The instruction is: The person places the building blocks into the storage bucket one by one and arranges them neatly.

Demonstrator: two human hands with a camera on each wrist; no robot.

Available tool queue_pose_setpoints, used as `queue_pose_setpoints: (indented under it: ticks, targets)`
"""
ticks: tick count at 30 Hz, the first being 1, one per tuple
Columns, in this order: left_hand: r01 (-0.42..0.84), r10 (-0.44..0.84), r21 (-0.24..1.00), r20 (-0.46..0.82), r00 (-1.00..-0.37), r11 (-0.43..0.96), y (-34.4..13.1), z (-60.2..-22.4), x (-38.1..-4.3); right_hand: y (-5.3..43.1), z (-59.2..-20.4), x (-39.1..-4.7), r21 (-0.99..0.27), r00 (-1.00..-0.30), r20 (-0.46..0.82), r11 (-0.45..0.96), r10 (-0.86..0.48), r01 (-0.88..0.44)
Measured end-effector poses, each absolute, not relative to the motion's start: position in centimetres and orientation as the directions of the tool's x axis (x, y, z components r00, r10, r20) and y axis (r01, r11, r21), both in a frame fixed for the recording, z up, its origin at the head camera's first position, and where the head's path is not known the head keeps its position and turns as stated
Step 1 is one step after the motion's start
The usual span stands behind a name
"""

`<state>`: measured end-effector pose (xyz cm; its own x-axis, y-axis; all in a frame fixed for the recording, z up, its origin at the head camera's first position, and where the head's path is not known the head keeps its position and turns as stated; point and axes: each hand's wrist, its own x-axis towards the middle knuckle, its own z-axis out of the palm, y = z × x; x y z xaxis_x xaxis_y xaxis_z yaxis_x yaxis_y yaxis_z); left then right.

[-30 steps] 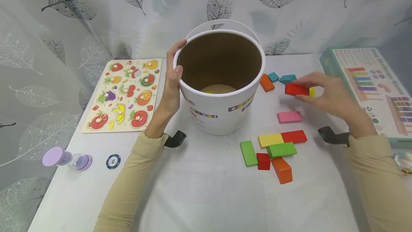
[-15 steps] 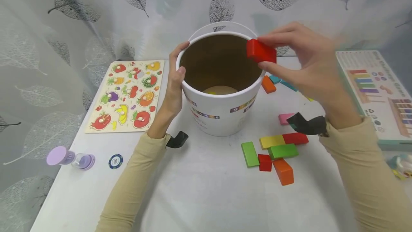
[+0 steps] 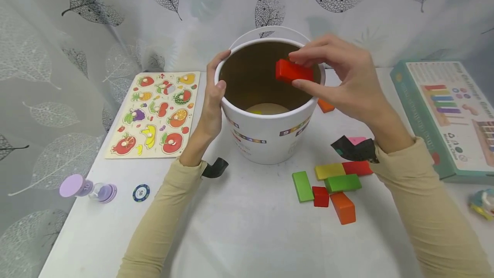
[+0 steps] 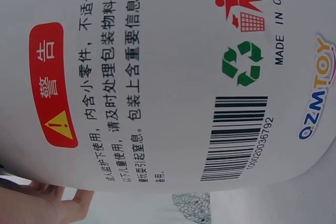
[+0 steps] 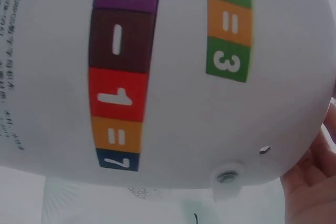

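Red block (image 3: pixel 293 72) advanced over bucket (image 3: pixel 262 149), right hand (image 3: pixel 349 74) pinching; my left hand (image 3: pixel 211 100) grips rim (image 3: pixel 272 116); yellow piece (image 3: pixel 254 112) inside, blocks (image 3: pixel 342 182) remain outside.

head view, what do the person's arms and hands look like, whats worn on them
The left sleeve and right sleeve are both long, plain beige and a bit wrinkled, reaching the wrists. A curved black piece juts out at the left wrist, and another black piece at the right. The left hand and right hand are ungloved.
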<state>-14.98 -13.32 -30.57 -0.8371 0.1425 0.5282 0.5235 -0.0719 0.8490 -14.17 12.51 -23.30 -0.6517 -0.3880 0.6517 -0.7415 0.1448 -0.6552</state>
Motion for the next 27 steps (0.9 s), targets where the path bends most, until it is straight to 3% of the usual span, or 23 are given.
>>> queue_pose_setpoints:
  ticks: [7, 11, 15, 19, 23, 27]
  targets:
    - [0.526, 0.144, 0.845, 0.534, -0.833, -0.097, -13.2, -30.5, -15.0, 14.8, -23.7, -13.3, -0.695, -0.637, 0.672, -0.027, -0.378, -0.718]
    - [0.526, 0.146, 0.844, 0.537, -0.831, -0.107, -13.2, -30.6, -15.1, 17.4, -24.8, -12.6, -0.734, -0.672, 0.651, -0.067, -0.353, -0.676]
    - [0.527, 0.149, 0.842, 0.539, -0.829, -0.111, -13.2, -30.6, -15.1, 20.6, -27.4, -12.1, -0.731, -0.735, 0.546, 0.2, -0.402, -0.653]
    - [0.53, 0.146, 0.84, 0.542, -0.827, -0.116, -13.2, -30.6, -15.2, 23.4, -30.8, -11.5, -0.616, -0.824, 0.32, 0.558, -0.468, -0.556]
    - [0.535, 0.148, 0.838, 0.545, -0.825, -0.109, -13.2, -30.6, -15.2, 25.3, -33.9, -11.1, -0.615, -0.895, 0.111, 0.678, -0.431, -0.403]
    - [0.53, 0.143, 0.841, 0.541, -0.829, -0.107, -13.1, -30.8, -15.0, 26.2, -35.9, -10.9, -0.641, -0.92, -0.003, 0.707, -0.392, -0.299]
